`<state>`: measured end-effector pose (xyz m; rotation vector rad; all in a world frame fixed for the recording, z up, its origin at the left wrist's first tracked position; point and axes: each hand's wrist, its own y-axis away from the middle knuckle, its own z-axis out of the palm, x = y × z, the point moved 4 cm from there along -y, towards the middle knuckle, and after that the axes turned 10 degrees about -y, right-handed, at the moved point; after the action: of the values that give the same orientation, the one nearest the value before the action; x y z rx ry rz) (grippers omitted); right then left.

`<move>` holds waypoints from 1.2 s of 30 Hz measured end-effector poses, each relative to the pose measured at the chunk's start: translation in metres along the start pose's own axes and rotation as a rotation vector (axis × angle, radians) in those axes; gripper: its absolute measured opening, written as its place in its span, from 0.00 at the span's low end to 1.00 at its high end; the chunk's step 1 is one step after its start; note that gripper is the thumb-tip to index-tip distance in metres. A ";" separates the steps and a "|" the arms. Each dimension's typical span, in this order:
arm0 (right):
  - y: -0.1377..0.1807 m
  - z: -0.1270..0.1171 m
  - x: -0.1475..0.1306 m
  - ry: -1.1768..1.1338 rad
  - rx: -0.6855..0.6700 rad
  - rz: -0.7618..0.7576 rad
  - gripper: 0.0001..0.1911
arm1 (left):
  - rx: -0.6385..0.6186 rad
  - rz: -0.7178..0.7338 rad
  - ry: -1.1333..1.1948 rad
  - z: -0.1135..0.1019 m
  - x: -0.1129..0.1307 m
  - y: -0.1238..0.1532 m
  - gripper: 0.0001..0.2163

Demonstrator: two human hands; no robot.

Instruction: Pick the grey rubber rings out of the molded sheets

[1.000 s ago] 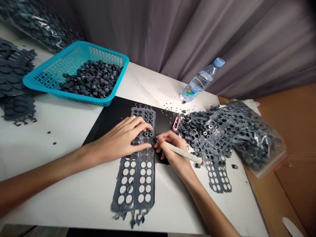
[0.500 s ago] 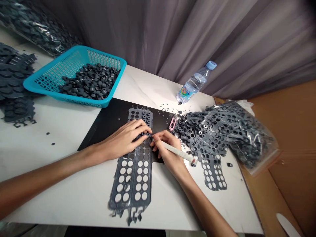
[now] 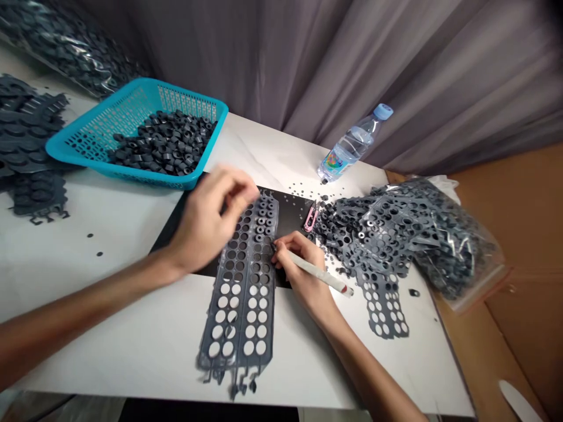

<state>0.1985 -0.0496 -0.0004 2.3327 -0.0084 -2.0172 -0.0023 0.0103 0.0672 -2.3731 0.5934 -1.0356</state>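
Note:
A long grey rubber sheet (image 3: 244,293) full of round holes lies in front of me, its far end on a black mat (image 3: 290,214). My right hand (image 3: 303,266) rests at the sheet's right edge, closed round a white pen-like tool (image 3: 323,274) whose tip touches the sheet. My left hand (image 3: 211,220) hovers blurred above the sheet's far left part, fingers curled and pinched together; anything between them is too smeared to make out. Small grey rings still sit in the sheet's far rows (image 3: 264,220).
A teal basket (image 3: 94,132) of loose grey rings stands at the far left. A pile of punched sheets and a plastic bag (image 3: 409,234) lie at the right, pink clippers (image 3: 311,218) beside them. A water bottle (image 3: 352,145) lies at the back. Stacked sheets (image 3: 26,152) sit far left.
My left hand has lifted off the sheet and moved up and to the left, toward the basket. My right hand with the tool has stayed at the sheet's edge.

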 end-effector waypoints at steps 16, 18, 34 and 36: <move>-0.002 0.002 -0.006 -0.006 0.004 -0.005 0.12 | -0.056 0.090 -0.330 -0.047 -0.052 -0.012 0.09; -0.003 0.005 -0.005 0.003 -0.032 -0.001 0.11 | -0.280 0.144 -0.194 -0.018 -0.030 0.002 0.09; -0.005 0.007 -0.005 0.073 -0.053 0.008 0.13 | -0.528 0.312 -0.166 0.037 -0.010 0.040 0.12; -0.004 0.006 -0.006 0.121 -0.054 -0.005 0.12 | -0.418 0.246 -0.054 0.034 -0.006 0.033 0.12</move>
<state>0.1912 -0.0459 0.0048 2.4193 0.0558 -1.8502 0.0131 -0.0035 0.0245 -2.5780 1.1422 -0.7957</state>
